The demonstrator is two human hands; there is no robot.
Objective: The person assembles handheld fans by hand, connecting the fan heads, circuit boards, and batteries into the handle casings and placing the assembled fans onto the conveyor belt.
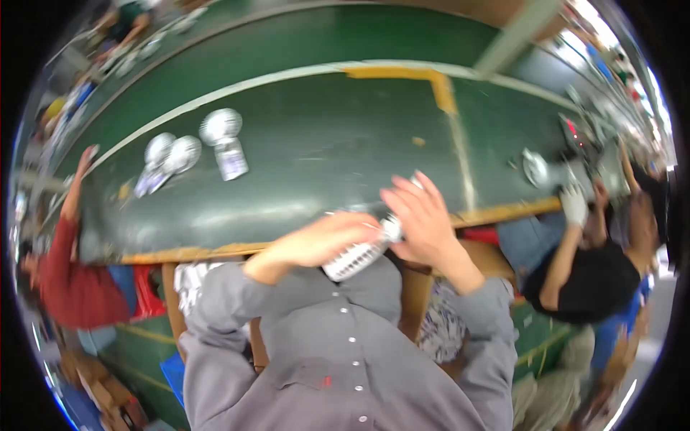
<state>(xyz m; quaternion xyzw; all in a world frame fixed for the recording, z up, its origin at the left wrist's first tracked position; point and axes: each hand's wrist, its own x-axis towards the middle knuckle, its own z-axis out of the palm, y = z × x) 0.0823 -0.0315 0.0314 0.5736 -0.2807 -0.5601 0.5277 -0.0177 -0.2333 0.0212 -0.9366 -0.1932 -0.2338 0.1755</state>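
Note:
In front of my chest, at the table's near edge, I hold a white handheld fan (353,260) at a tilt, with a row of dark slots along its head. My left hand (327,237) is closed over the head from the left. The fingers of my right hand (424,223) wrap the other end, and a bit of white shows at their tips. Those fingers hide most of the handle. Farther off at left on the table lie several white handheld fans (221,128), with round heads and pale handles; the picture is blurred.
The dark green table (323,144) has a wooden near edge and yellow tape (442,90). At right a co-worker with a white glove (574,205) sits by another round white fan (535,168). A person in a red sleeve (70,194) reaches in at left. A box (496,260) stands beneath the edge.

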